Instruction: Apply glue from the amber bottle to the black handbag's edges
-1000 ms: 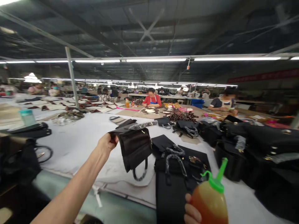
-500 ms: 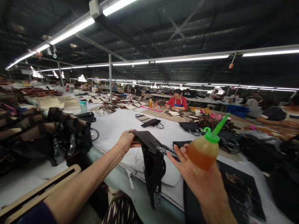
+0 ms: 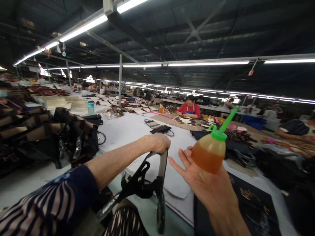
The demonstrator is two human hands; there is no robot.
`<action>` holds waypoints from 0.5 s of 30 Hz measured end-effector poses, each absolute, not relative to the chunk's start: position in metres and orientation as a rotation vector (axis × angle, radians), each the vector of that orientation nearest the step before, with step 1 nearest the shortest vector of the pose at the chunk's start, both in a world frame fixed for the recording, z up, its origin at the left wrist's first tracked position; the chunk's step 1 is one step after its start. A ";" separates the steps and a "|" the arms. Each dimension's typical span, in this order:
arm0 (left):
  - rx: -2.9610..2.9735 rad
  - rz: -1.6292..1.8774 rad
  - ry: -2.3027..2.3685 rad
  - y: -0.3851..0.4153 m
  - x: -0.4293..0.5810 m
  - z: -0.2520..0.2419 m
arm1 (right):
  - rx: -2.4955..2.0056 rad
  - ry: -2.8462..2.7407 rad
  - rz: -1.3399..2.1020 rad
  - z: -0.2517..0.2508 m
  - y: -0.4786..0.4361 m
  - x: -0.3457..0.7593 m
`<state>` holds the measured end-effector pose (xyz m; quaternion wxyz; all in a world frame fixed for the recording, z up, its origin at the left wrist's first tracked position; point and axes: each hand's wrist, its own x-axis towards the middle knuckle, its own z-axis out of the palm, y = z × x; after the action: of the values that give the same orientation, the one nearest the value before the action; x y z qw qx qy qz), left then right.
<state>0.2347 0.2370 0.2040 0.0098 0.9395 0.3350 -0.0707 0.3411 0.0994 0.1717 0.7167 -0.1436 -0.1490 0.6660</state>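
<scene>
Since before, left hand [image 3: 159, 143] had swung the dark bag [image 3: 150, 186] nearer, clenched on what looked like its edge; right hand [image 3: 206, 183] grasped the orange bottle [image 3: 209, 152]

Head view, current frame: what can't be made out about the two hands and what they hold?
- Dark brown leather handbag: seen edge-on, its lower part cut off by the bottom edge; shape unclear.
- Left hand: its fingers curl under the bag's edge, grip hidden.
- Amber squeeze bottle with green nozzle cap: its back hidden; how the right hand grips it is unclear.
</scene>
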 end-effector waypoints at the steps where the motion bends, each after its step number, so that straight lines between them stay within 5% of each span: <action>1: 2.941 -0.241 0.995 0.239 0.241 0.199 | -0.324 -0.344 1.476 0.171 0.101 0.342; 10: 2.687 0.045 0.682 0.273 0.249 0.146 | -0.475 -0.302 1.459 0.130 0.142 0.363; 15: 2.649 0.268 1.164 0.260 0.228 0.146 | -0.476 -0.359 1.385 0.122 0.161 0.369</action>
<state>0.2282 0.2598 0.1455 0.1173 0.9053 0.3979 0.0917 0.3693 0.1608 0.1215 0.7290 -0.2161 -0.1629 0.6288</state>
